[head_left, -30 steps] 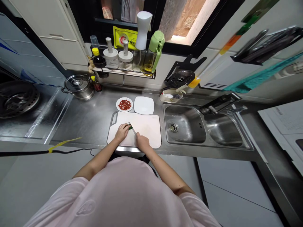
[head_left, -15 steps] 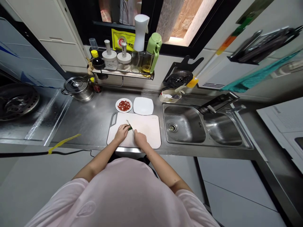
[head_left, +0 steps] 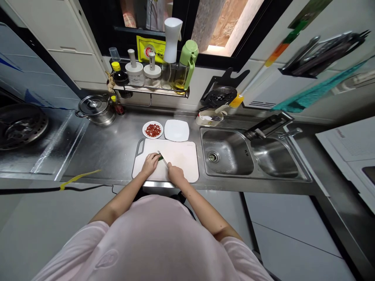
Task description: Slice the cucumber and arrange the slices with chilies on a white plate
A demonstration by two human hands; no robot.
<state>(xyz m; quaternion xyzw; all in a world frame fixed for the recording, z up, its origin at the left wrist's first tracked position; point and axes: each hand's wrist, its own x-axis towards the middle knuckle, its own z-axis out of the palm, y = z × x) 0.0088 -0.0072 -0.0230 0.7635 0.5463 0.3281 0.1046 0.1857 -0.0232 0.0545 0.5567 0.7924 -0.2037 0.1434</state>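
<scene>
A white cutting board (head_left: 184, 160) with a grey handle lies on the steel counter. On it my left hand (head_left: 150, 164) is closed over a small dark green vegetable piece (head_left: 160, 157), mostly hidden by the fingers. My right hand (head_left: 176, 173) grips a knife (head_left: 164, 160) by its handle, with the blade slanting up and left across the green piece. Whether the edge is in the vegetable I cannot tell. Beyond the board stand a white plate of chopped red pieces (head_left: 152, 130) and a squarish white plate (head_left: 176, 130) with nothing on it.
To the right is a double steel sink (head_left: 228, 152) with a faucet (head_left: 268, 127). A lidded pot (head_left: 96, 110) stands back left, near a stove burner (head_left: 20, 123). Above the counter's rear edge hangs a rack (head_left: 152, 91) of bottles and jars. A small container (head_left: 209, 118) sits behind the sink.
My right hand and the knife have shifted slightly right and toward me. The left hand stays on the green piece. The whole view has moved a little.
</scene>
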